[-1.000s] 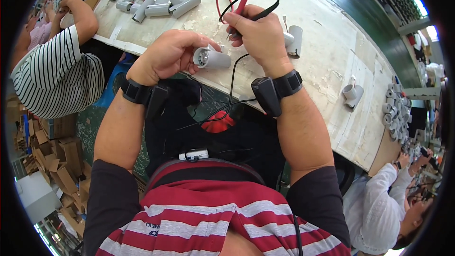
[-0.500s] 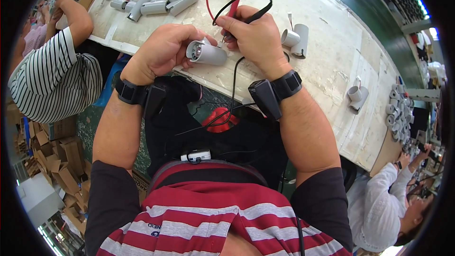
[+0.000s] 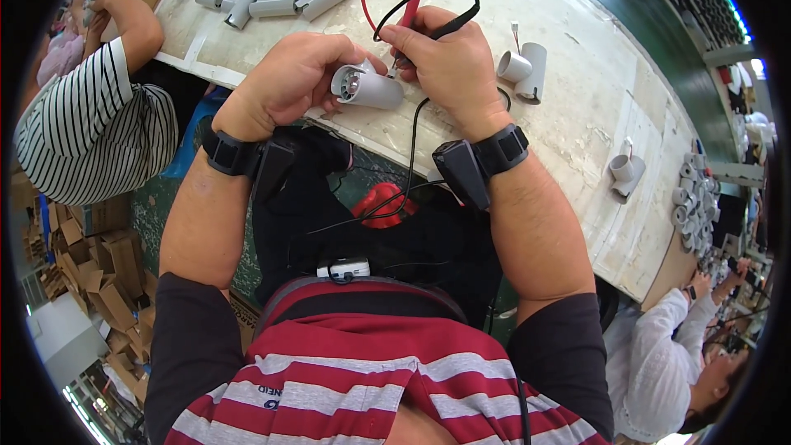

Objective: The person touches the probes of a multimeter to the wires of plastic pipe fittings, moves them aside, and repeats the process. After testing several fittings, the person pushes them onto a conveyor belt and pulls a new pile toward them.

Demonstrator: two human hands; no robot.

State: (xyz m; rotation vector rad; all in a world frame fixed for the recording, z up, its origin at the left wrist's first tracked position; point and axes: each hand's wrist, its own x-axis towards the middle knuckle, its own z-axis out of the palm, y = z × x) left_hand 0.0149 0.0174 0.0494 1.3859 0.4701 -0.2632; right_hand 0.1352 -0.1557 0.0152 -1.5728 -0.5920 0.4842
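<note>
Over the near edge of the table, my left hand [image 3: 309, 74] is closed on a grey plastic cylinder [image 3: 375, 92], whose open end with metallic parts inside faces left. My right hand [image 3: 445, 62] is closed around a red test probe [image 3: 414, 4] and a black test probe [image 3: 453, 25] together. Their tips point down at the far right side of the cylinder, by a small white connector. Whether the tips touch it I cannot tell. Red and black leads loop up from the probes.
Several grey cylinders [image 3: 276, 4] lie at the far left of the table [image 3: 577, 140]. A pair of grey parts [image 3: 531, 74] stands right of my right hand, another [image 3: 628, 171] farther right, near a heap [image 3: 696, 202]. Co-workers sit at left and right.
Both hands, the cylinder and the probes have shifted very slightly to the right in the picture. The grip of each hand is the same.
</note>
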